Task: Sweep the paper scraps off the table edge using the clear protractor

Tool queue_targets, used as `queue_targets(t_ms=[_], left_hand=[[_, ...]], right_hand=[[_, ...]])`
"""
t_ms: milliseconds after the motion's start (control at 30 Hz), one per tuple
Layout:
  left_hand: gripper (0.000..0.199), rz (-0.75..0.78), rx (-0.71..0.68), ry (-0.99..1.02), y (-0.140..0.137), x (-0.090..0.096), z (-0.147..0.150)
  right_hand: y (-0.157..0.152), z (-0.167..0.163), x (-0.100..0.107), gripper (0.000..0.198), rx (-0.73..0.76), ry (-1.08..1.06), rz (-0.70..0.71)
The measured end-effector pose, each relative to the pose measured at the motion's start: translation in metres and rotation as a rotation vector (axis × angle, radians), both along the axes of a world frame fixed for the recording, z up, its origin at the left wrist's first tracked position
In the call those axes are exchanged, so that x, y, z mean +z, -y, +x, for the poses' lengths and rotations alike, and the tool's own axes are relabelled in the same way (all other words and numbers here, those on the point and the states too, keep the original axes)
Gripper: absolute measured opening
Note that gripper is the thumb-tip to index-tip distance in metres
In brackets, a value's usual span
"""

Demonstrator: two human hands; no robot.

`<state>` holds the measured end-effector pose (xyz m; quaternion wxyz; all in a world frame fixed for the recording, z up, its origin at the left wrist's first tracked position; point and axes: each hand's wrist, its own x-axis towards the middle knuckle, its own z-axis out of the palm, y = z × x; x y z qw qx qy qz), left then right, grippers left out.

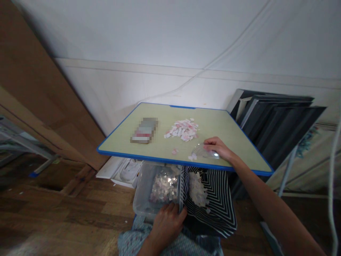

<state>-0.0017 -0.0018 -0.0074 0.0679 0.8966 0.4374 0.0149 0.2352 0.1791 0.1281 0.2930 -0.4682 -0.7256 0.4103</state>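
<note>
My right hand [215, 145] pinches a clear half-round plastic piece [204, 152] near the front edge of the small table. Its straight edge lies toward me, and a few pale flakes [192, 156] are at its left end. Behind it is a heap of small white and pink flakes [183, 129]. Lower down, my left hand [169, 218] has its fingers closed over the near rim of a translucent plastic bin [144, 193]. Inside that bin lie many shiny pale pieces [164, 185]. More whitish pieces [197, 190] rest on black-and-white striped cloth [221, 199] beside it.
The yellow-green table [213, 121] has a blue rim. A pixelated rectangular object [145, 130] lies on its left side. Dark flat panels [277, 117] lean against the wall at right. An open white box [126, 172] is on the wooden floor under the table.
</note>
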Motion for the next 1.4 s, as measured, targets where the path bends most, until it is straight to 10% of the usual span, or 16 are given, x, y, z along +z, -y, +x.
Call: queue_targets(t_ms=[1400], left_hand=[[0.041,-0.014,-0.005,-0.033,0.001,-0.001,-0.001]], right_hand=[[0.015,0.02,-0.009,0.049,0.044,0.154,0.107]])
